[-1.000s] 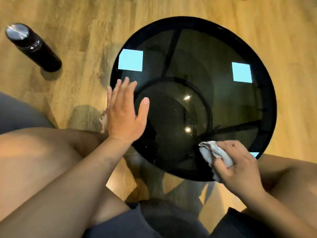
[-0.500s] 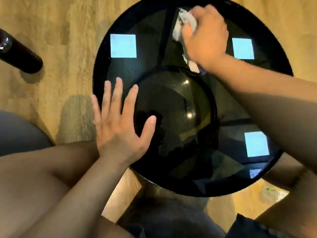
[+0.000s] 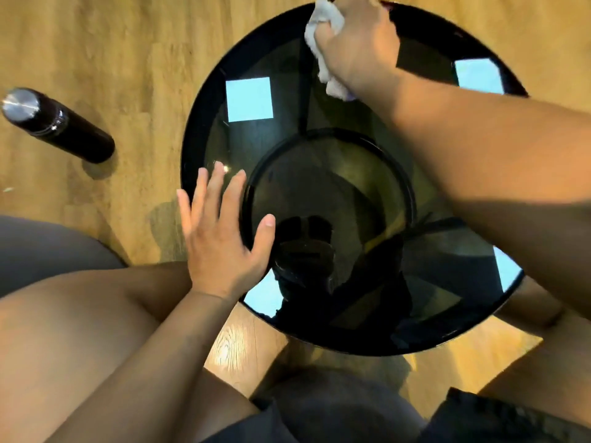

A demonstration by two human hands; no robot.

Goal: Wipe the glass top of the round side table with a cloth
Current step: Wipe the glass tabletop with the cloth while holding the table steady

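Glass top (image 3: 281, 139) of the round side table fills the centre and right of the frame, dark and reflective, ringed by a black rim (image 3: 188, 155), with the frame's struts and a lower ring showing through it. Right hand (image 3: 358, 49) is at the top centre of the frame, closed around a bunched white cloth (image 3: 323, 24) and pressing it onto the glass right at the far edge. Left hand (image 3: 220, 238) lies open and flat, fingers spread, on the near-left part of the glass with its outer fingers over the rim, apparently steadying the table

The wiping is in mid-stroke, I judge, with the cloth at the farthest reach of the top. The next move calls for drawing the cloth back or sweeping it along the rim, toward the upper-right and right side of the frame, where the forearm hides much of the glass; how clean any part is cannot be told through the reflections

The cloth sits at the very edge, so a further push outward would carry it off the glass. The left-centre of the top lies open for strokes, but the patch under the left hand cannot be wiped until that hand shifts. A black bottle with a metal cap (image 3: 54, 126) stands on the wooden floor (image 3: 121, 43) at the left of the frame, well apart from the table and clear of the strokes. Bare knees sit close against the near rim at lower left and lower right
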